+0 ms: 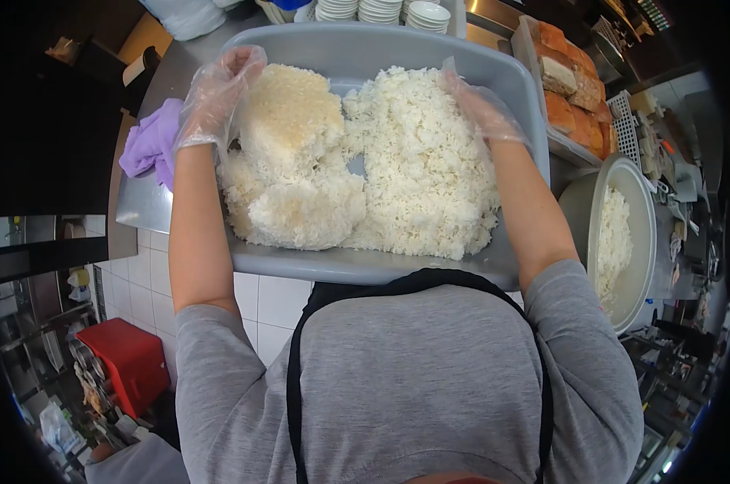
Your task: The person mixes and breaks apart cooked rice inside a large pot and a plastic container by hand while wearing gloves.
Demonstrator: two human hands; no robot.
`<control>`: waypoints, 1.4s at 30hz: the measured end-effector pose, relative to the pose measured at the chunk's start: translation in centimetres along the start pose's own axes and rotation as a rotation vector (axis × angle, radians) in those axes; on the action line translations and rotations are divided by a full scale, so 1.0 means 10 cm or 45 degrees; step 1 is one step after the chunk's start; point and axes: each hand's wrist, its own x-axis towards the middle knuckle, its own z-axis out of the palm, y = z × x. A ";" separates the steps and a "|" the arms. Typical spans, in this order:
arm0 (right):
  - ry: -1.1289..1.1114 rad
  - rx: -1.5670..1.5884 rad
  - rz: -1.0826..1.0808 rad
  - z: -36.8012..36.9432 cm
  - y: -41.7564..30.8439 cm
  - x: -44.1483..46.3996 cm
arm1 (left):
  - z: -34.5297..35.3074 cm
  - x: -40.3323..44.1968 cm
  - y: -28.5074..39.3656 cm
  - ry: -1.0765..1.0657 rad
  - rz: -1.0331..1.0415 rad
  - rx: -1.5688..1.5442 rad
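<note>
A large grey tub [300, 262] holds white rice in two masses. The left mass [292, 113] is clumped, with a yellowish compact block at its top; the right mass [429, 177] is looser. Both my hands wear clear plastic gloves. My left hand [223, 89] is at the tub's upper left, beside the left mass, its fingers curled together; what they hold, if anything, is hidden. My right hand [478, 105] lies along the upper right side of the right mass, fingers stretched out and touching the rice.
Stacked white dishes [428, 16] stand behind the tub. A container of browned food pieces [571, 89] is at the upper right. Below it is a round pot [623, 242] with rice inside. A purple cloth [151, 145] lies left of the tub. Part of another person [139, 460] shows lower left.
</note>
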 end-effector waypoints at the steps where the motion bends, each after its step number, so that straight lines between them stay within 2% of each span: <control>1: -0.066 -0.001 0.010 0.03 -0.04 -0.01 | -0.02 -0.01 0.02 0.011 -0.008 -0.003; 3: -0.134 -0.011 0.023 0.11 -0.14 -0.10 | -0.01 -0.02 0.09 0.032 -0.034 0.063; 5: -0.043 -0.204 -0.034 0.30 -0.26 -0.20 | -0.01 -0.03 0.11 0.044 -0.022 0.026; 8: -0.155 -0.038 -0.041 0.64 -0.25 -0.10 | -0.02 -0.06 0.16 0.030 -0.031 -0.003; 12: -0.168 -0.193 -0.038 1.14 -0.49 -0.15 | 0.01 -0.10 0.23 0.073 0.019 0.032; 14: -0.033 -0.737 -0.248 1.35 -0.53 -0.11 | 0.02 -0.11 0.24 0.064 0.023 0.028; 15: -0.031 -0.737 -0.242 1.34 -0.54 -0.14 | 0.03 -0.11 0.25 0.057 0.033 0.025; 17: -0.105 -0.883 -0.412 1.30 -0.56 -0.22 | 0.03 -0.11 0.20 0.045 0.061 0.059; 18: -0.101 -0.887 -0.410 1.17 -0.62 -0.34 | 0.03 -0.11 0.17 0.035 0.087 0.094; 19: -0.253 -0.477 -0.323 0.93 -0.72 -0.52 | 0.02 -0.11 0.16 0.028 0.089 0.090; 21: -0.390 -0.242 -0.190 0.45 -0.84 -0.61 | -0.03 -0.15 0.15 0.010 0.030 0.199; 24: -0.281 -0.907 -0.014 -0.05 -0.72 -0.58 | -0.08 -0.21 0.24 0.100 -0.014 0.169; 25: -0.383 -1.024 0.227 -0.16 -0.68 -0.57 | -0.09 -0.22 0.27 0.105 -0.017 0.162; 27: -0.477 -1.144 0.475 -0.26 -0.52 -0.58 | -0.12 -0.25 0.33 0.068 0.048 0.211; 29: -0.458 -1.486 0.181 -0.23 -0.18 -0.61 | -0.13 -0.27 0.36 0.075 0.060 0.268; 30: -0.462 -1.489 0.187 -0.26 -0.07 -0.65 | -0.12 -0.29 0.38 0.070 0.076 0.334; 32: -0.346 -0.928 0.313 -0.32 0.03 -0.68 | -0.13 -0.29 0.46 0.080 0.055 0.300; 33: -0.347 -0.937 0.308 -0.31 0.05 -0.70 | -0.14 -0.29 0.48 0.088 0.033 0.275; 34: -0.368 -0.761 0.309 -0.29 0.07 -0.73 | -0.17 -0.28 0.47 0.090 0.029 0.271; 36: -0.387 -0.592 0.312 -0.25 0.14 -0.76 | -0.21 -0.26 0.43 0.154 0.190 0.212; 37: -0.400 -0.342 0.305 -0.20 0.21 -0.77 | -0.18 -0.33 0.59 0.149 0.188 0.211; 38: -0.408 -0.093 0.293 -0.14 0.23 -0.79 | -0.15 -0.43 0.77 0.256 0.184 0.408; 39: -0.405 -0.095 0.292 -0.06 0.16 -0.84 | -0.12 -0.51 0.93 0.365 0.179 0.602; 42: -0.285 -0.032 0.496 0.26 -0.18 -1.09 | -0.08 -0.58 1.08 0.361 0.111 0.490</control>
